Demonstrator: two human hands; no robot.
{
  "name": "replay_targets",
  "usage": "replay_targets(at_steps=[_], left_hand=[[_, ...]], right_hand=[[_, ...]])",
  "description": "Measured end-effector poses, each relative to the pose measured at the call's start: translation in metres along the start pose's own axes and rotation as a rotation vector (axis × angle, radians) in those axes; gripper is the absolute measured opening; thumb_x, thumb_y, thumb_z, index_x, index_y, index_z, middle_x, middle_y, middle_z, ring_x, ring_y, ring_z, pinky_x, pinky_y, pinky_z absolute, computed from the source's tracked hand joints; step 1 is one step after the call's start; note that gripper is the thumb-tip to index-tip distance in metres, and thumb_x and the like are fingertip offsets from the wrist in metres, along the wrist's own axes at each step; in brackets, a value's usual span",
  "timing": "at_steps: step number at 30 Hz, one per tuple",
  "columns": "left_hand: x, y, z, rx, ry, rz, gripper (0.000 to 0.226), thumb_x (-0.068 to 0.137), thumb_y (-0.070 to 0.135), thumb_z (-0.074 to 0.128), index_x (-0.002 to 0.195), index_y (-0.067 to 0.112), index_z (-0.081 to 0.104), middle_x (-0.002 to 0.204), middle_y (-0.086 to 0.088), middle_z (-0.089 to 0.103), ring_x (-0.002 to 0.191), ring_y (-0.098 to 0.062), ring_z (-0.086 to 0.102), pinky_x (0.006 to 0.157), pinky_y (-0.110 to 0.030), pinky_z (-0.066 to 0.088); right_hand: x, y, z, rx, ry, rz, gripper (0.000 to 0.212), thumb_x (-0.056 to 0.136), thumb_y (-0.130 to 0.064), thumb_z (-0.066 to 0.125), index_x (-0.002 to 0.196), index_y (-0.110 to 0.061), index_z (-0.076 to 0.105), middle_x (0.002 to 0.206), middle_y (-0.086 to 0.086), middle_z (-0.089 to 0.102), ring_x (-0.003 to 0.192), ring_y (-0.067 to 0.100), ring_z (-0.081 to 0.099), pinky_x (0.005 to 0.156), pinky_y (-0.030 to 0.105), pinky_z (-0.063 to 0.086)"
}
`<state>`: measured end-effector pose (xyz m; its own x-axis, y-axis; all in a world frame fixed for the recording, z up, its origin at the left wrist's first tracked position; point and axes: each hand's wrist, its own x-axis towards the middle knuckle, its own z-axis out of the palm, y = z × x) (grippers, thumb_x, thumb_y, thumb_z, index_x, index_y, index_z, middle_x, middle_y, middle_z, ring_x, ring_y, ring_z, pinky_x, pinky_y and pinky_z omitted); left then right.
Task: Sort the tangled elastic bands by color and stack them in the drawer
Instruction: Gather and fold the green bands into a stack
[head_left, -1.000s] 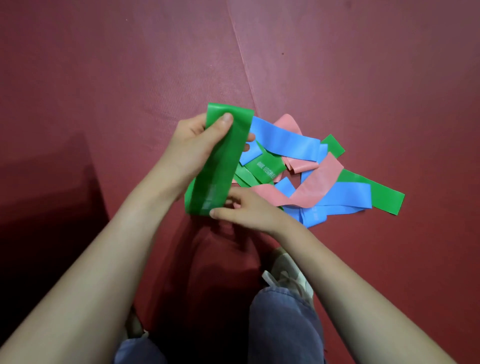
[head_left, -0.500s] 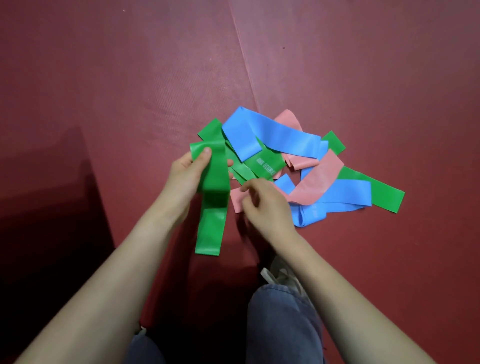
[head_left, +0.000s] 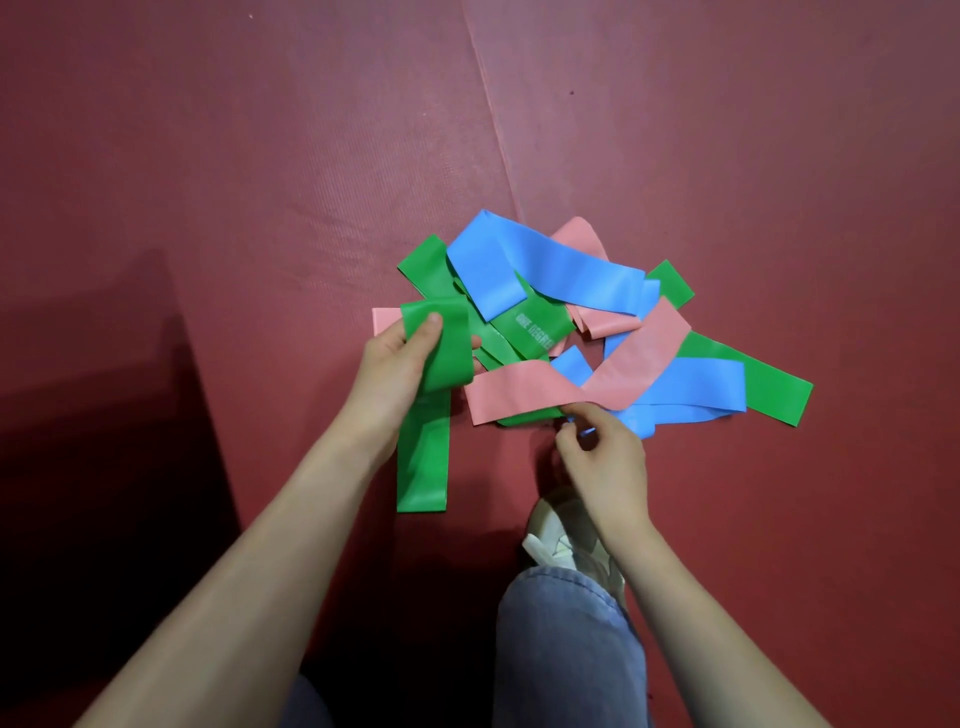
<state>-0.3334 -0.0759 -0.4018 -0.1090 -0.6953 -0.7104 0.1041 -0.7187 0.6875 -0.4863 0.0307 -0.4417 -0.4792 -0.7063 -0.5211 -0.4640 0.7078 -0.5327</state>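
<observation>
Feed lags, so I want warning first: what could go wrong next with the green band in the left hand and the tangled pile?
1. The left hand grips a green flat elastic band that abuts other green strips in the tangled pile of bands; if snagged, pulling could drag them along.
2. The right hand curls its fingers where a pink flat band, a blue flat band and green overlap; it may lift mixed colours.
3. No drawer is in view.
</observation>
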Motion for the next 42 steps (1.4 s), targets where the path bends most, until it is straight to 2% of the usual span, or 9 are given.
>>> replay_targets(at_steps=[5, 8, 14, 18, 22, 28, 32, 36, 42], left_hand=[[0.0, 0.0, -0.001, 0.016, 0.029, 0.007, 0.021, 0.095, 0.014, 0.04, 0.086, 0.012, 0.059, 0.054, 0.008, 0.069, 0.048, -0.006, 0.065, 0.051, -0.018, 0.054], [-0.002, -0.001, -0.002, 0.001, 0.026, -0.002, 0.021, 0.095, 0.013, 0.039, 0.085, 0.012, 0.058, 0.053, 0.008, 0.069, 0.047, -0.006, 0.064, 0.048, -0.018, 0.053], [-0.001, -0.001, -0.004, -0.006, 0.045, 0.023, 0.022, 0.095, 0.013, 0.039, 0.084, 0.011, 0.059, 0.053, 0.006, 0.069, 0.046, -0.007, 0.064, 0.051, -0.021, 0.055], [-0.002, 0.004, -0.001, -0.01, 0.041, 0.062, 0.024, 0.095, 0.011, 0.038, 0.082, 0.013, 0.058, 0.052, 0.008, 0.068, 0.047, -0.004, 0.064, 0.051, -0.017, 0.053], [-0.001, 0.01, 0.003, -0.001, 0.052, 0.104, 0.023, 0.094, 0.011, 0.041, 0.082, 0.018, 0.06, 0.053, 0.016, 0.067, 0.052, 0.003, 0.063, 0.055, -0.011, 0.051], [-0.001, 0.018, 0.01, -0.073, 0.018, 0.122, 0.025, 0.094, 0.011, 0.04, 0.081, 0.018, 0.06, 0.054, 0.013, 0.068, 0.052, 0.001, 0.064, 0.051, -0.013, 0.05], [-0.001, 0.019, 0.013, -0.083, 0.035, 0.134, 0.024, 0.094, 0.012, 0.042, 0.08, 0.019, 0.061, 0.055, 0.014, 0.068, 0.053, 0.001, 0.064, 0.054, -0.013, 0.051], [-0.002, 0.022, 0.017, -0.041, -0.035, 0.146, 0.024, 0.093, 0.011, 0.042, 0.081, 0.019, 0.06, 0.056, 0.015, 0.068, 0.055, 0.004, 0.063, 0.055, -0.011, 0.05], [-0.007, 0.021, 0.027, -0.097, -0.114, 0.055, 0.021, 0.091, 0.011, 0.045, 0.079, 0.017, 0.06, 0.052, 0.011, 0.067, 0.048, 0.001, 0.061, 0.044, -0.012, 0.045]], right_hand=[[0.008, 0.001, 0.0, -0.087, -0.086, -0.071, 0.013, 0.081, -0.016, 0.06, 0.094, -0.017, 0.061, 0.078, 0.002, 0.057, 0.072, 0.023, 0.054, 0.067, 0.034, 0.044], [0.012, 0.001, -0.005, -0.095, -0.14, -0.149, 0.007, 0.078, -0.014, 0.064, 0.076, -0.019, 0.059, 0.083, -0.004, 0.053, 0.074, 0.014, 0.049, 0.069, 0.03, 0.041], [0.003, -0.033, -0.022, 0.281, -0.079, -0.31, 0.022, 0.066, -0.015, 0.061, 0.059, -0.033, 0.052, 0.078, -0.011, 0.046, 0.079, -0.003, 0.049, 0.078, 0.005, 0.035], [0.001, -0.061, -0.044, 0.453, -0.027, -0.4, 0.008, 0.063, -0.024, 0.055, 0.06, -0.028, 0.049, 0.078, -0.007, 0.053, 0.081, -0.003, 0.052, 0.081, 0.011, 0.039], [-0.006, -0.093, -0.067, 0.719, -0.131, -0.459, 0.003, 0.064, -0.018, 0.054, 0.064, -0.019, 0.051, 0.067, -0.012, 0.062, 0.073, 0.001, 0.058, 0.074, 0.016, 0.045], [-0.017, -0.13, -0.096, 1.067, -0.187, -0.62, 0.018, 0.066, -0.009, 0.051, 0.065, -0.025, 0.058, 0.066, -0.007, 0.069, 0.066, 0.01, 0.061, 0.066, 0.019, 0.048], [-0.003, -0.127, -0.084, 1.021, -0.245, -0.485, 0.013, 0.063, -0.015, 0.056, 0.062, -0.027, 0.061, 0.064, -0.007, 0.066, 0.068, 0.01, 0.059, 0.07, 0.017, 0.047], [0.007, -0.114, -0.067, 0.998, -0.228, -0.309, 0.005, 0.058, -0.021, 0.058, 0.057, -0.026, 0.057, 0.053, -0.013, 0.047, 0.053, 0.003, 0.041, 0.055, 0.011, 0.037], [0.008, -0.1, -0.049, 0.907, -0.249, -0.181, 0.018, 0.057, -0.008, 0.058, 0.065, -0.017, 0.044, 0.041, -0.014, 0.045, 0.04, 0.0, 0.035, 0.042, 0.012, 0.031]])
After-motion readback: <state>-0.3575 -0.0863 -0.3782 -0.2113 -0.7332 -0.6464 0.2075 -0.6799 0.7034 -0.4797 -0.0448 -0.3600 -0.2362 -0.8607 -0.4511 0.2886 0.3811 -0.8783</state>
